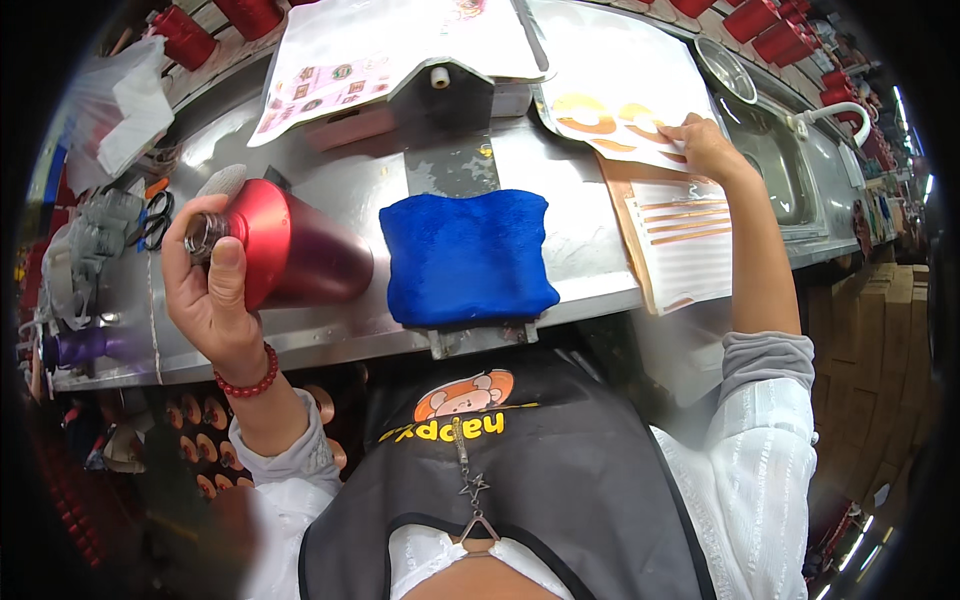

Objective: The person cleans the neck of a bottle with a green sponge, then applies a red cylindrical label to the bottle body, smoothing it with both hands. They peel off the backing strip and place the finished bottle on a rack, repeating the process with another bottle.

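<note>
Fingers of the left hand (218,290) curl around the neck of a red bottle (305,250), tilted over the metal tabletop (345,190) by its near-left edge; the right hand (708,148) touches a decal sheet (600,60) toward the right end, pinching or not I cannot tell. Handling only neck and sheet margin should spare both surfaces. One blue cloth-covered rest (470,260) at mid near edge stands between; scissors (155,222) lie left.

Red bottle (305,250) at left, neck leftward; orange-patterned white sheet (622,78) at right.
</note>
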The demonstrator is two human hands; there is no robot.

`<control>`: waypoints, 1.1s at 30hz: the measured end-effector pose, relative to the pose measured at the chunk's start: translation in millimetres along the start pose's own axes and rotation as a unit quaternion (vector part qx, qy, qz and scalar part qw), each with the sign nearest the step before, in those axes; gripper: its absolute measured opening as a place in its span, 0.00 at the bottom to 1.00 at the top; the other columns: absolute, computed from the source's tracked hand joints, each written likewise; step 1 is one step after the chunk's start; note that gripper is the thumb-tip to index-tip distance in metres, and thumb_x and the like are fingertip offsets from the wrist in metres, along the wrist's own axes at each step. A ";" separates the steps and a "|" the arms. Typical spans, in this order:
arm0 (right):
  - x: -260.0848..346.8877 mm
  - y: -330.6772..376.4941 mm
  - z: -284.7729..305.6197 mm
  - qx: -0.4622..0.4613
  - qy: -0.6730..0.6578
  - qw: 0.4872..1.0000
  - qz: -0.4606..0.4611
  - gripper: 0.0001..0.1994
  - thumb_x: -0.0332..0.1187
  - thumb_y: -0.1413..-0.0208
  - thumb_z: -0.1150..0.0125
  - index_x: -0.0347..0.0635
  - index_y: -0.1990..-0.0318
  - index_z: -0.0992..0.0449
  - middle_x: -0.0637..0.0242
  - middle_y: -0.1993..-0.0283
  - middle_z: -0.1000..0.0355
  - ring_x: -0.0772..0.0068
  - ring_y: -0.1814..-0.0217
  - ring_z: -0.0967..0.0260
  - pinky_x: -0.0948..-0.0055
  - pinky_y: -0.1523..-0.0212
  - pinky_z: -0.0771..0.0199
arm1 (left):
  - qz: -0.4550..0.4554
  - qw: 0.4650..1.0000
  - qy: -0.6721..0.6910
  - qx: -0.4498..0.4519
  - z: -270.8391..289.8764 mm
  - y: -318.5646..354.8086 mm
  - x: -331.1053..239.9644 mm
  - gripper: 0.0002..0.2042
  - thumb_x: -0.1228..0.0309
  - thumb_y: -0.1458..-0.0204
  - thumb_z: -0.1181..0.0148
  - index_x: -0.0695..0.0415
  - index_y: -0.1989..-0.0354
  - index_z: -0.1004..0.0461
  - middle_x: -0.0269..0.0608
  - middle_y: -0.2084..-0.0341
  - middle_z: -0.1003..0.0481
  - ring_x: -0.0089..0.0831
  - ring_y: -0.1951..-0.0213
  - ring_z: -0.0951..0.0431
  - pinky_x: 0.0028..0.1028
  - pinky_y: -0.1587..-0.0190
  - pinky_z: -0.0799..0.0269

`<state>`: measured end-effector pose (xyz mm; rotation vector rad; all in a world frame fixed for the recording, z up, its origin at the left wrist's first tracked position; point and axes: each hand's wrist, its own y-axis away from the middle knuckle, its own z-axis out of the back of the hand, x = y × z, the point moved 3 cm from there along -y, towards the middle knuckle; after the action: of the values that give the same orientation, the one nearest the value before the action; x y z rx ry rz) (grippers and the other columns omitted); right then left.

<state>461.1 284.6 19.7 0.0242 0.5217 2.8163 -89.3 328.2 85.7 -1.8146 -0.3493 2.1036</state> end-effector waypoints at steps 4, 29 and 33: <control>-0.5 -14.5 2.0 -0.013 0.094 0.995 0.025 0.15 0.34 0.33 0.49 0.58 0.44 0.19 0.60 0.49 0.29 0.56 0.42 0.33 0.60 0.42 0.30 | -0.018 1.000 -0.009 -0.011 -2.8 2.0 2.7 0.21 0.60 0.38 0.39 0.67 0.48 0.29 0.34 0.59 0.30 0.19 0.61 0.34 0.19 0.55 0.39; -125.6 -82.7 41.3 -0.147 0.086 0.985 -0.014 0.11 0.36 0.49 0.38 0.36 0.67 0.19 0.47 0.63 0.22 0.48 0.59 0.23 0.58 0.55 0.25 | -0.025 1.000 -0.015 -0.011 -1.1 15.7 -6.6 0.25 0.58 0.39 0.39 0.68 0.46 0.31 0.55 0.45 0.29 0.37 0.44 0.28 0.32 0.38 0.37; -44.1 -77.5 98.8 -0.087 -0.258 0.961 0.039 0.16 0.45 0.40 0.41 0.40 0.59 0.19 0.76 0.73 0.29 0.84 0.72 0.36 0.75 0.76 0.38 | -0.033 0.999 0.002 0.001 -2.9 19.0 -10.5 0.20 0.64 0.38 0.42 0.66 0.45 0.31 0.44 0.50 0.26 0.26 0.52 0.28 0.26 0.45 0.34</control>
<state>530.7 376.6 86.1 0.7339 0.1518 2.7556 -86.9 306.4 87.1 -1.7816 -0.3999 2.0535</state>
